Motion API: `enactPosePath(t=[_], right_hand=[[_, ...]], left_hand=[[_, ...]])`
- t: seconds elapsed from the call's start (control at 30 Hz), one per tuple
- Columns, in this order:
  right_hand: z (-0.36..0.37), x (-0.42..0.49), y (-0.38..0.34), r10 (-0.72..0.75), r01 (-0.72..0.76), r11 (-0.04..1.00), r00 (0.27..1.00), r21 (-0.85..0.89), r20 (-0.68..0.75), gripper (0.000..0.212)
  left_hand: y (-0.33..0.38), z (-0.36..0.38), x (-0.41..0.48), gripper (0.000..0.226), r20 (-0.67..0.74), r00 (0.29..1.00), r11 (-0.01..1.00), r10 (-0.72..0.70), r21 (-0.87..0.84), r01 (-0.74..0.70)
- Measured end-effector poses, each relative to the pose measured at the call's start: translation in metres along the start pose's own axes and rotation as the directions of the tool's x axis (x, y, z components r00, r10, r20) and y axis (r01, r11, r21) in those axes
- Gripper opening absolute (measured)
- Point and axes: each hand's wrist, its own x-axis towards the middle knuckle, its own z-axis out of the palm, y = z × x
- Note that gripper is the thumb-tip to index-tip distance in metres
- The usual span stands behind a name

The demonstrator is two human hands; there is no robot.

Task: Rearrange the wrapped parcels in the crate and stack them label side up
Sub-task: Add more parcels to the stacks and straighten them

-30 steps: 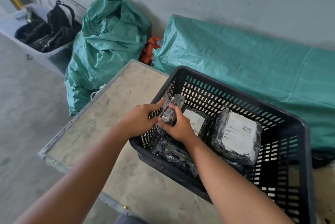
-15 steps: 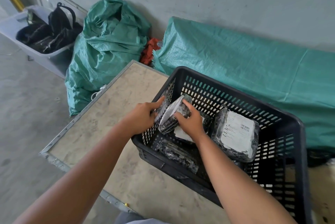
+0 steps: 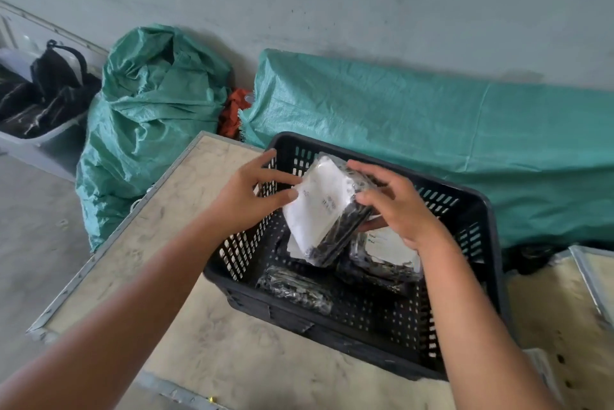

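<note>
A black slatted plastic crate (image 3: 478,210) sits on a worn wooden board. Above its left half I hold a black-wrapped parcel (image 3: 324,207), tilted, with its white label facing up towards me. My left hand (image 3: 246,197) touches the parcel's left edge with its fingertips. My right hand (image 3: 395,207) grips the parcel's right side. Inside the crate, a second parcel with its label up (image 3: 388,250) lies under my right hand. A black parcel with no label showing (image 3: 295,288) lies near the front wall. Another parcel is mostly hidden under the held one.
The wooden board (image 3: 186,230) has a metal edge dropping to a concrete floor on the left. A stuffed green sack (image 3: 149,117) and a long green-covered bundle (image 3: 432,137) stand behind the crate. A grey bin with black bags (image 3: 36,104) is far left.
The parcel was turned from edge-on to label side facing up and lifted higher above the crate. Both hands rose with it, and the camera tilted so the crate sits lower in view.
</note>
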Motion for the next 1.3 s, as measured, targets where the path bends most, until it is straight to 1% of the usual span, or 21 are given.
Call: enactPosePath(t=[0.03, 0.1, 0.13, 0.2, 0.27, 0.33, 0.4, 0.47, 0.53, 0.63, 0.67, 0.7, 0.77, 0.8, 0.87, 0.97, 1.03, 1.1, 1.17, 1.23, 1.3], right_hand=[[-0.01, -0.005, -0.007, -0.032, 0.032, 0.999, 0.999, 0.011, 0.008, 0.057], [-0.027, -0.013, -0.015, -0.079, 0.075, 0.989, 0.997, 0.126, 0.026, 0.055], [-0.034, -0.016, -0.017, -0.092, 0.084, 0.978, 0.995, 0.192, 0.029, 0.054], [-0.043, -0.018, -0.019, -0.094, 0.083, 0.948, 0.995, 0.307, 0.021, 0.054], [-0.049, -0.019, -0.021, -0.071, 0.07, 0.926, 0.997, 0.371, -0.012, 0.054], [-0.051, -0.015, -0.019, -0.046, 0.073, 0.92, 0.996, 0.386, -0.077, 0.054], [-0.05, -0.01, -0.011, -0.018, 0.078, 0.943, 0.983, 0.324, -0.183, 0.053], [-0.04, -0.009, -0.003, -0.011, 0.062, 0.974, 0.973, 0.218, -0.229, 0.056], [-0.023, -0.007, 0.006, 0.0, 0.033, 0.991, 0.968, 0.13, -0.252, 0.068], [0.0, 0.004, 0.032, 0.047, -0.037, 0.998, 0.966, 0.042, -0.253, 0.092], [0.007, 0.01, 0.04, 0.071, -0.073, 0.997, 0.963, 0.004, -0.259, 0.097], [0.012, 0.017, 0.047, 0.098, -0.11, 0.993, 0.959, -0.031, -0.267, 0.101], [0.022, 0.029, 0.06, 0.151, -0.18, 0.98, 0.951, -0.084, -0.27, 0.11], [0.026, 0.034, 0.066, 0.174, -0.208, 0.972, 0.948, -0.105, -0.266, 0.114], [0.034, 0.04, 0.075, 0.205, -0.252, 0.955, 0.941, -0.155, -0.269, 0.116], [0.047, 0.047, 0.087, 0.222, -0.285, 0.929, 0.939, -0.234, -0.262, 0.113], [0.055, 0.053, 0.094, 0.241, -0.313, 0.899, 0.938, -0.307, -0.248, 0.109], [0.063, 0.063, 0.099, 0.289, -0.362, 0.867, 0.925, -0.342, -0.247, 0.106], [0.07, 0.068, 0.103, 0.334, -0.413, 0.834, 0.906, -0.366, -0.261, 0.106], [0.075, 0.069, 0.112, 0.35, -0.435, 0.816, 0.896, -0.38, -0.274, 0.105], [0.08, 0.07, 0.122, 0.397, -0.476, 0.79, 0.877, -0.387, -0.27, 0.101]], left_hand=[[0.007, 0.001, 0.004, 0.032, 0.092, 0.996, 0.996, -0.008, -0.092, 0.016], [0.018, 0.004, 0.011, 0.037, 0.269, 0.961, 0.974, 0.058, -0.226, 0.004], [0.021, 0.006, 0.015, 0.04, 0.327, 0.939, 0.951, 0.107, -0.309, 0.0], [0.026, 0.01, 0.02, 0.043, 0.37, 0.914, 0.886, 0.165, -0.463, 0.028], [0.027, 0.016, 0.023, 0.046, 0.353, 0.917, 0.827, 0.186, -0.56, 0.047], [0.025, 0.023, 0.027, 0.047, 0.298, 0.935, 0.793, 0.193, -0.608, 0.03], [0.019, 0.029, 0.03, 0.048, 0.242, 0.959, 0.776, 0.149, -0.629, 0.038], [0.011, 0.033, 0.035, 0.049, 0.202, 0.977, 0.774, 0.07, -0.628, 0.074], [-0.001, 0.038, 0.04, 0.05, 0.172, 0.985, 0.785, -0.015, -0.608, 0.118], [-0.018, 0.048, 0.049, 0.053, 0.152, 0.981, 0.786, -0.117, -0.59, 0.185], [-0.022, 0.052, 0.052, 0.055, 0.155, 0.976, 0.789, -0.151, -0.576, 0.214], [-0.027, 0.055, 0.054, 0.058, 0.156, 0.97, 0.814, -0.184, -0.529, 0.239], [-0.036, 0.063, 0.058, 0.064, 0.165, 0.959, 0.902, -0.229, -0.334, 0.273], [-0.04, 0.068, 0.059, 0.068, 0.187, 0.952, 0.931, -0.241, -0.231, 0.282], [-0.05, 0.078, 0.062, 0.076, 0.241, 0.932, 0.953, -0.271, -0.07, 0.295], [-0.065, 0.091, 0.065, 0.086, 0.278, 0.901, 0.942, -0.333, 0.123, 0.311], [-0.077, 0.096, 0.068, 0.092, 0.302, 0.884, 0.933, -0.357, 0.159, 0.323], [-0.088, 0.098, 0.07, 0.099, 0.341, 0.866, 0.93, -0.367, 0.141, 0.339], [-0.097, 0.098, 0.071, 0.115, 0.41, 0.83, 0.926, -0.379, 0.156, 0.345], [-0.105, 0.1, 0.069, 0.135, 0.451, 0.793, 0.912, -0.41, 0.236, 0.337], [-0.112, 0.106, 0.063, 0.148, 0.442, 0.778, 0.884, -0.446, 0.355, 0.305]])
